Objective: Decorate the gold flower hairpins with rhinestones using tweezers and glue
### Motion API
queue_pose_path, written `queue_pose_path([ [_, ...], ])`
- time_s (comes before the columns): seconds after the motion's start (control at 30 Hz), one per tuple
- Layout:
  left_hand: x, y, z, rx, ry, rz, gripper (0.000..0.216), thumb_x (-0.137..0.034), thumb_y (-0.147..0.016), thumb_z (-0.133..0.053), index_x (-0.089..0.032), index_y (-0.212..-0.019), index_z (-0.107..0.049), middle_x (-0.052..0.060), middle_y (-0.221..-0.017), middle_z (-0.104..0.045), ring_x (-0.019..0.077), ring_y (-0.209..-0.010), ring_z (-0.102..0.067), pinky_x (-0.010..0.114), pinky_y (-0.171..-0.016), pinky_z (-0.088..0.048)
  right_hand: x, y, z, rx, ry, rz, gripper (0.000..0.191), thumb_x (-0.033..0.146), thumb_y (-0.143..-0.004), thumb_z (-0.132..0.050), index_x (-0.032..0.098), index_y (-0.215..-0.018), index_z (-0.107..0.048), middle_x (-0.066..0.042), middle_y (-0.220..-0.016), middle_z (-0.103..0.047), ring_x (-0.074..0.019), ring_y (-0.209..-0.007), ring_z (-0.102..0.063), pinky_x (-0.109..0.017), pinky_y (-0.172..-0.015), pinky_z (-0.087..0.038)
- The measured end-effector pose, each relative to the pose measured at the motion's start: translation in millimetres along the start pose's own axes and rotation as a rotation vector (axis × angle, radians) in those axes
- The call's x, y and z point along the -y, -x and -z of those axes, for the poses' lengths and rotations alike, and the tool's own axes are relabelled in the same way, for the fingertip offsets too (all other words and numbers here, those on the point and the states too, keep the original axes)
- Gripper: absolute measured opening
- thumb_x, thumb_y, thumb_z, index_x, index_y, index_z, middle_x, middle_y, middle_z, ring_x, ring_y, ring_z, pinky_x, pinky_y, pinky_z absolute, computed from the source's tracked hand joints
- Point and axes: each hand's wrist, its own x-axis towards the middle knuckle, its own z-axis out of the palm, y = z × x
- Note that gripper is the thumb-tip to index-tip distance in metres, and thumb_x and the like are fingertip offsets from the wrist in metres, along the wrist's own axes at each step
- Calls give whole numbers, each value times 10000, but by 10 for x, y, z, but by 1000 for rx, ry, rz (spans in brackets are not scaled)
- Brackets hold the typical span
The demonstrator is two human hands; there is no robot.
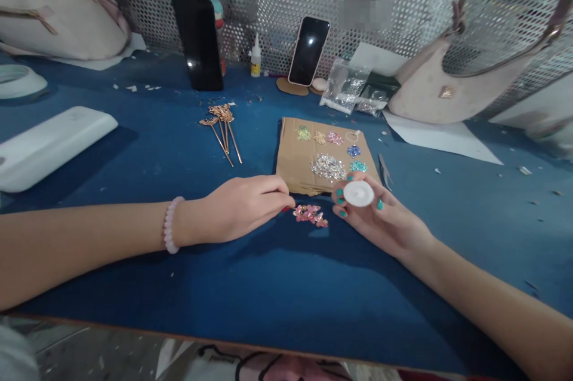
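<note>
My left hand (244, 208), with a beaded bracelet on its wrist, is closed in a pinch at the end of a pink, glittering hair ornament (310, 214). The ornament sits just above the blue table top, its gripped end hidden by my fingertips. My right hand (389, 214) is wrapped round a small white container (359, 193), whose round end faces me. Right behind both hands lies a piece of cardboard (290, 157) bearing small piles of coloured rhinestones, the largest being a silver pile (328, 167).
Several gold hairpins (226, 130) lie at the left of the cardboard, tweezers (384, 172) at its right. At the back stand a dark tablet or phone (199, 40), a glue bottle (255, 58) and a phone (310, 51). A white case (58, 145) lies left, a handbag (452, 82) right.
</note>
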Motion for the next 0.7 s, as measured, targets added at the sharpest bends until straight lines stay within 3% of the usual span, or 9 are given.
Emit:
queue_pose_path([
  [0.23, 0, -11, -2, 19, -37, -29, 298, -189, -972, -328, -121, -1041, -611, 88, -974, -624, 150, -792, -597, 240, -638, -468, -1, -15, -10, 18, 53, 41, 382, 364, -596, -809, 326, -937, -641, 10, -857, -591, -148, -796, -557, -273, -701, -489],
  [0.47, 26, -3, -35, 8, -46, -39, 308, -196, -976, -316, -127, -1022, -613, 75, -968, -617, 151, -781, -594, 242, -633, -464, -65, 27, 34, -3, 179, 89, 369, 443, -671, -761, 350, -1014, -658, 19, -1013, -644, -160, -973, -583, -280, -886, -458],
  [0.7, 44, -1, -58, 27, -17, -26, 300, -192, -974, -319, -133, -1028, -608, 73, -978, -613, 148, -798, -589, 239, -638, -458, -42, 61, -15, 68, 400, 157, 320, 443, -774, -670, 381, -1079, -593, 9, -1026, -648, -179, -952, -600, -314, -832, -486],
])
